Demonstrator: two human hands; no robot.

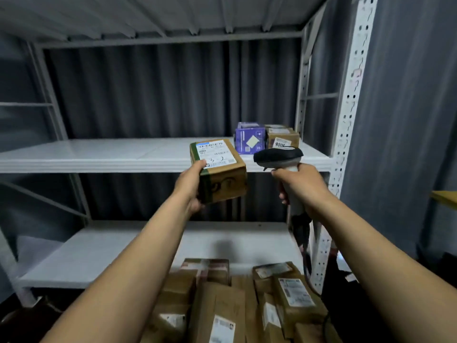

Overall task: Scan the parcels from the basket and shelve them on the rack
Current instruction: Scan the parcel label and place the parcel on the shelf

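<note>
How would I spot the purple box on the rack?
On the white metal rack, look right along the middle shelf. The purple printed box stands there, left of a brown cardboard box. It alone is purple; the rest are brown.

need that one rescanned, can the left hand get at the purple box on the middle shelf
Probably not yet: the left hand grips a brown cardboard parcel, and the dark handheld scanner in the right hand sits just before the purple box.
</note>
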